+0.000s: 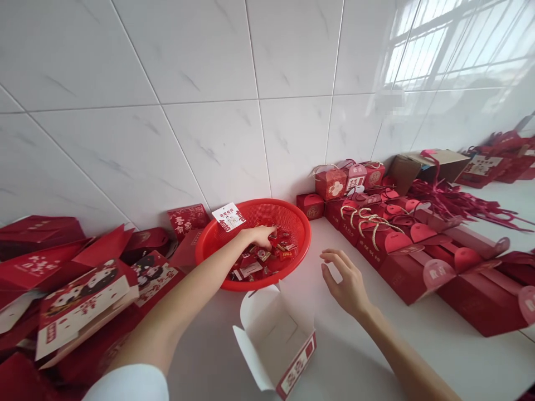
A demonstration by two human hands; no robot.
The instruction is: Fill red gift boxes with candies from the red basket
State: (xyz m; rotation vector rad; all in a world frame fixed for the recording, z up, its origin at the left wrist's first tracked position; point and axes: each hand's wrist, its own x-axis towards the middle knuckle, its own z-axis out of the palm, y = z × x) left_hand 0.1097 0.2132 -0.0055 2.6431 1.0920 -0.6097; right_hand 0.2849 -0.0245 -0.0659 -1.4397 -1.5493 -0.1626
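Observation:
My left hand (262, 236) is down in a red plastic basket (303, 223), its fingers curled together at a red wrapped candy (273, 234). Other wrapped candies (261, 255) lie around it in the basket. My right hand (345, 281) hovers over the table to the right of the basket, fingers apart and holding nothing. Between my forearms stands an unfolded gift box (271, 334) with its flaps up. The inside is white and bare, and a red printed side faces the lower right.
Rows of closed red gift boxes (401, 262), some with rope handles, stand to the right. Dark red ribbons (443, 195) lie behind them beside a cardboard box (405, 170). Flattened or part-folded red boxes (87, 306) pile up at left. A white tiled wall (209, 139) rises behind.

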